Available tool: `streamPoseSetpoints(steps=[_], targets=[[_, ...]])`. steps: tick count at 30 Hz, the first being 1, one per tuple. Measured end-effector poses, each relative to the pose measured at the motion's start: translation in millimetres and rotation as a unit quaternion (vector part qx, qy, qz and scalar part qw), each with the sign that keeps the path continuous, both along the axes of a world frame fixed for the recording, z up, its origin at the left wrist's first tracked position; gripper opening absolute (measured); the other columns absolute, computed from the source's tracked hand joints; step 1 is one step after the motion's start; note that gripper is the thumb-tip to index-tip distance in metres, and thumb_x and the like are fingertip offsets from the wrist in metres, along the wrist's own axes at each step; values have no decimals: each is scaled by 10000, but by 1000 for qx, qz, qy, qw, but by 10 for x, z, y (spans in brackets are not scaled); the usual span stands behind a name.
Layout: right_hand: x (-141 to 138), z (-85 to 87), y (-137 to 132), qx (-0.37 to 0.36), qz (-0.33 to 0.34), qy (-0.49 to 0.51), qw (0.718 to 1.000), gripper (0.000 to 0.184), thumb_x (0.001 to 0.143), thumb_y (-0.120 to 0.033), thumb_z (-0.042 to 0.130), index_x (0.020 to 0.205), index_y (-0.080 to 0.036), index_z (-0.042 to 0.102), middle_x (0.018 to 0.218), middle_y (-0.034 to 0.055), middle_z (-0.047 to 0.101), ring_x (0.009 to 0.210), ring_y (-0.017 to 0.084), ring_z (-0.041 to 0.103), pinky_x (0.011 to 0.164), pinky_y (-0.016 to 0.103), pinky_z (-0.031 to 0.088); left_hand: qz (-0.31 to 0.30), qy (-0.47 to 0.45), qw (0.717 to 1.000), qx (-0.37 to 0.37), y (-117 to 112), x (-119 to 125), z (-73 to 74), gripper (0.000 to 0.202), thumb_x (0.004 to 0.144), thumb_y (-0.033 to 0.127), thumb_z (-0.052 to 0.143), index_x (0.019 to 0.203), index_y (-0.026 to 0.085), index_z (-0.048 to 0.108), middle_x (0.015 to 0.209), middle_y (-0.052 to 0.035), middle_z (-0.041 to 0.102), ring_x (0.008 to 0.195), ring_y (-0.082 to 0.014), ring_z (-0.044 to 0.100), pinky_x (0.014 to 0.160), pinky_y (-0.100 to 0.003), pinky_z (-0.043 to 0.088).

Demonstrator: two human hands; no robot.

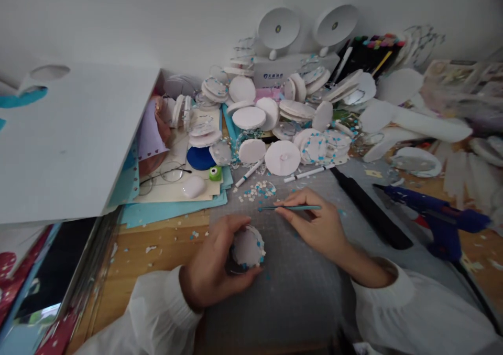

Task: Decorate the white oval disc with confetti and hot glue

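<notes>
My left hand [214, 263] is closed around a small white round disc [248, 247] edged with blue and white bits, holding it over the grey cutting mat [298, 287]. My right hand [314, 224] pinches a thin teal stick-like tool [291, 207], its tip pointing left just above the disc. A little heap of blue and white confetti bits [259, 190] lies on the mat beyond the tool's tip.
Many white discs [275, 119] are piled at the back near a white box with two round dishes [291, 45]. A blue glue gun [436, 213] and a black bar [369, 208] lie right. A white board [74, 135], glasses [165, 175] and papers sit left.
</notes>
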State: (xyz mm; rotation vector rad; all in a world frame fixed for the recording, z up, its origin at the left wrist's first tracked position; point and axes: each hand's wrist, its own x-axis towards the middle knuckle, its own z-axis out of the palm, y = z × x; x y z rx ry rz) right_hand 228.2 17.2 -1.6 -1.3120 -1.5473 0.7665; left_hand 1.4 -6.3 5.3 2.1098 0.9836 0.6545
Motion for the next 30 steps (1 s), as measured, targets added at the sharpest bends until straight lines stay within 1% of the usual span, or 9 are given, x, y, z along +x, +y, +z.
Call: streamPoseSetpoints(steps=[5,9,12,14,16,19,22,26,30], targets=[[-17,-8,2,25,-2,-22,999,77,725,-220,695,750,-219,622,756,10,690,721,157,655,654,288,507,-12,-15,999,-25,-12,-10,-27,784,713,297,719,1331,261,239,1211,-132,471,1080,-277,509,897,-427,463],[-30,-5,3,29,10,-37,999,65,730,-207,684,739,-222,622,736,14,691,703,162,658,636,297,514,-28,-69,997,-39,-26,-25,-11,853,679,421,736,1364,238,261,1268,-151,446,1145,-316,471,950,-459,430],[-32,40,-1,36,-7,5,999,101,711,-184,703,734,-232,617,745,10,685,722,166,667,664,310,525,2,-117,992,-40,-22,-29,42,602,789,380,618,1315,202,385,1258,-152,476,1167,-314,457,974,-462,397],[-36,99,-16,33,-20,65,997,127,703,-173,710,717,-240,603,740,-2,667,733,171,676,668,314,533,50,-138,988,-53,-2,-25,77,343,865,298,524,1194,203,505,1170,-129,545,1116,-274,500,947,-422,408],[-51,169,-50,30,-24,124,992,149,693,-163,714,698,-247,592,724,-15,638,727,176,684,656,316,540,99,-156,980,-66,30,-18,97,193,897,256,481,1052,203,583,1050,-101,598,1032,-236,543,900,-379,425],[-100,256,-138,41,-18,179,983,172,677,-133,718,695,-256,600,703,-22,613,700,179,689,637,319,555,130,-193,969,-78,73,-4,104,138,884,262,520,947,194,623,936,-79,619,943,-213,567,853,-350,437],[-155,283,-239,52,2,193,980,207,671,-90,713,723,-267,617,706,-25,621,697,178,694,621,307,568,117,-222,965,-77,84,17,105,134,839,266,597,943,196,645,921,-76,627,926,-212,567,845,-348,440],[-194,241,-316,74,43,159,983,277,685,-37,686,789,-283,613,726,-31,647,728,165,694,636,298,567,107,-232,964,-75,66,57,115,176,791,262,663,959,208,662,933,-68,632,915,-202,578,834,-338,452],[-208,189,-320,77,63,148,984,290,693,-27,671,814,-282,604,749,-22,660,741,170,688,607,303,569,142,-234,958,-91,73,89,107,74,809,243,647,858,198,680,857,-61,653,851,-188,594,797,-333,471]])
